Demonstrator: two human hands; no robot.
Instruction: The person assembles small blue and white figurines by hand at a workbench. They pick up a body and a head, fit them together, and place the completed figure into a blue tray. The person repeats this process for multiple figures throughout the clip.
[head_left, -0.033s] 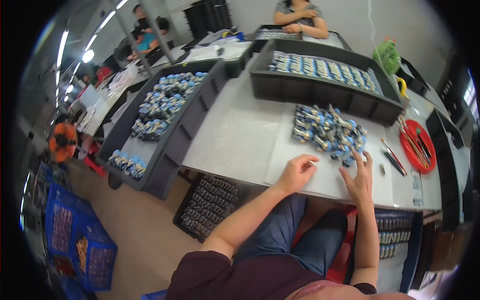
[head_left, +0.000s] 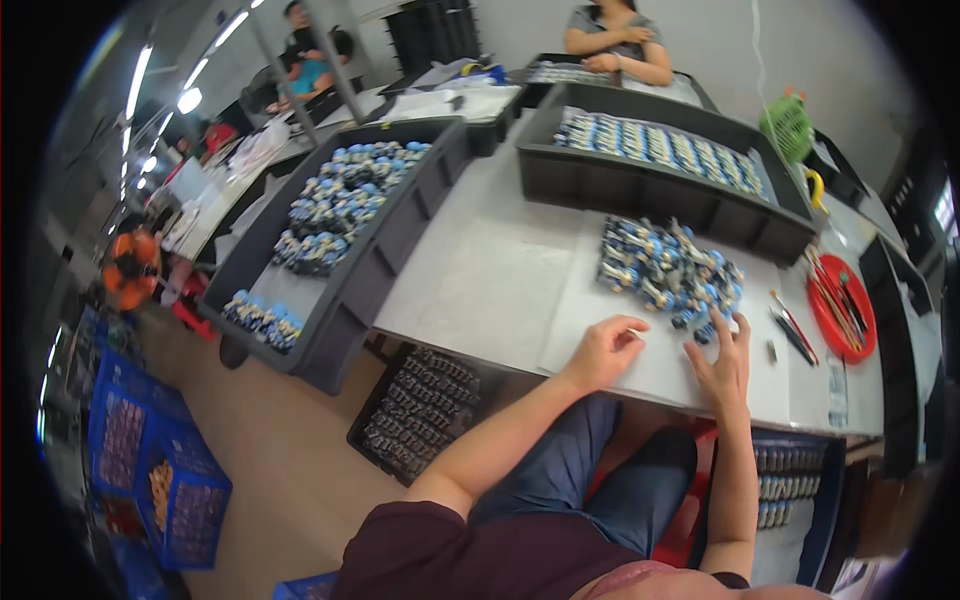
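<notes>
Blue-and-black knobbly figurines lie heaped; near them, right hand spread wide, left hand curled narrow, grip unclear; flat paper flanks their left.

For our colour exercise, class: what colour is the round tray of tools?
The round tray is red, clearest in the head view.

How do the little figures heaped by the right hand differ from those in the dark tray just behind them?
The heap is jumbled; the tray figures lie in neat rows. The heap sits on a white sheet beside the right hand; the tray figures sit inside the dark tray. Both groups show blue and pale parts.
</notes>
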